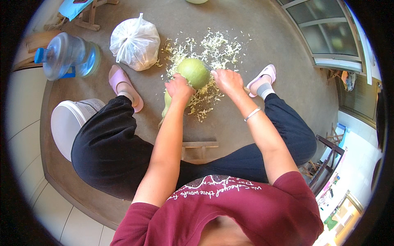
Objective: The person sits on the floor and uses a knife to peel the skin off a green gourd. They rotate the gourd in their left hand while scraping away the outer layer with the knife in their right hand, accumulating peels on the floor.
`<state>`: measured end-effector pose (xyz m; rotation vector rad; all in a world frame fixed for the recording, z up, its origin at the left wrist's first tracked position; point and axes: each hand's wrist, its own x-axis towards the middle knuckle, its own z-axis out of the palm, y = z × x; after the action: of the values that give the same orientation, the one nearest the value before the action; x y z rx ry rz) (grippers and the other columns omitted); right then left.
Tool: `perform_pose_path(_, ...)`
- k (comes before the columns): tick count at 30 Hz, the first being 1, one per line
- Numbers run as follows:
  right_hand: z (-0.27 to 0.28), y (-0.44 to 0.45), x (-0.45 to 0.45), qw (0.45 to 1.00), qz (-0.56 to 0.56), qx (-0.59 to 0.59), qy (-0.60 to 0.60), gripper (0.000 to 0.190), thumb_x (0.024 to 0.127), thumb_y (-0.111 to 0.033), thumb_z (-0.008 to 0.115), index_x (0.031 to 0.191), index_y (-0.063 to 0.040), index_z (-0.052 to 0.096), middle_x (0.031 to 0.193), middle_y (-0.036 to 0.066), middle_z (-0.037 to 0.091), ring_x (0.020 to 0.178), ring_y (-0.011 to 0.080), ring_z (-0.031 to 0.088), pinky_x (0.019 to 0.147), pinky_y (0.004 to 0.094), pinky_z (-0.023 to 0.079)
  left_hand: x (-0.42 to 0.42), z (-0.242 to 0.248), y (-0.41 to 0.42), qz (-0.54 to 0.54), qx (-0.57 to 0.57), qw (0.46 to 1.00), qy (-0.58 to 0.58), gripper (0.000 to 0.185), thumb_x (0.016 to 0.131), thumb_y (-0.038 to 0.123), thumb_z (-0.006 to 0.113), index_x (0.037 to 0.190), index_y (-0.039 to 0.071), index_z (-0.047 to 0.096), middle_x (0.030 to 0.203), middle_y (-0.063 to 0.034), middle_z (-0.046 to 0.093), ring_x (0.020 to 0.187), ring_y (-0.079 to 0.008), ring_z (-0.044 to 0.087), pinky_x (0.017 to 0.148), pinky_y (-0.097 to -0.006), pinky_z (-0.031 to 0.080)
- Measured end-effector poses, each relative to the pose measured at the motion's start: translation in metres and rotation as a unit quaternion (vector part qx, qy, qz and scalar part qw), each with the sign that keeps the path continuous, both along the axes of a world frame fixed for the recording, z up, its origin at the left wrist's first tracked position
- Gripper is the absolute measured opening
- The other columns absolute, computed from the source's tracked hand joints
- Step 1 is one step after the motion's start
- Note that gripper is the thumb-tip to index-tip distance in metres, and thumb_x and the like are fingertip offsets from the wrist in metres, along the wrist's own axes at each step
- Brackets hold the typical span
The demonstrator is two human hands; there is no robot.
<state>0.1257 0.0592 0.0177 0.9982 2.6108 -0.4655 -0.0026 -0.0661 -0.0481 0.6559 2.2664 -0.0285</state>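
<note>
A pale green bottle gourd (pixel 194 73) is over the floor between my feet, its round bulb pointing away from me. My left hand (pixel 180 87) grips it around the narrower middle; the smaller end and stem extend below that hand, partly hidden by my forearm. In my right hand (pixel 227 80) is a bladed hand tool with a light handle (pixel 246 90). Its metal blade (pixel 208 66) lies against the bulb's right side; the exact kind of blade cannot be made out. Pale gourd shavings (pixel 220 46) are scattered on the floor beneath and beyond the gourd.
A tied white plastic bag (pixel 135 43) stands beyond my left foot. Farther left lies a blue water-cooler bottle (pixel 72 55). Beside my left knee is a white plastic bucket (pixel 69 123). Another pale green round object (pixel 197 1) shows at the far edge. A glazed frame (pixel 326 27) stands right.
</note>
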Motion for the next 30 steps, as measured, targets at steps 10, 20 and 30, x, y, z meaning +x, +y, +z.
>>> perform_pose_path(10, 0.001, -0.001, 0.002, 0.996, -0.041, -0.073, -0.042, 0.044, 0.101, -0.047, 0.045, 0.101, -0.013, 0.072, 0.096, 0.022, 0.071, 0.094, 0.0443, 0.068, 0.083, 0.0549, 0.053, 0.002, -0.004, -0.004, -0.016, 0.001, 1.000, 0.013, 0.114, 0.061, 0.048, 0.091, 0.144, -0.008, 0.036, 0.120, -0.0138, 0.069, 0.114, -0.0258, 0.065, 0.103, -0.0407, 0.040)
perform_pose_path(20, 0.007, -0.006, -0.019, 0.999, 0.034, -0.013, -0.019, 0.045, 0.101, -0.040, 0.050, 0.091, -0.003, 0.073, 0.089, 0.021, 0.072, 0.085, 0.0384, 0.072, 0.075, 0.0501, 0.057, 0.006, -0.001, -0.004, -0.020, 0.010, 1.000, 0.020, 0.101, 0.064, 0.042, 0.089, 0.140, -0.004, 0.040, 0.126, -0.0166, 0.066, 0.124, -0.0290, 0.059, 0.106, -0.0438, 0.039)
perform_pose_path(30, 0.006, 0.014, -0.032, 0.991, 0.119, 0.053, -0.028, 0.043, 0.100, -0.039, 0.054, 0.088, -0.004, 0.075, 0.080, 0.017, 0.073, 0.077, 0.0347, 0.073, 0.069, 0.0467, 0.058, 0.012, -0.005, -0.001, -0.048, 0.017, 0.997, 0.061, 0.101, 0.070, 0.037, 0.085, 0.144, -0.010, 0.036, 0.118, -0.0128, 0.069, 0.115, -0.0233, 0.063, 0.099, -0.0388, 0.040)
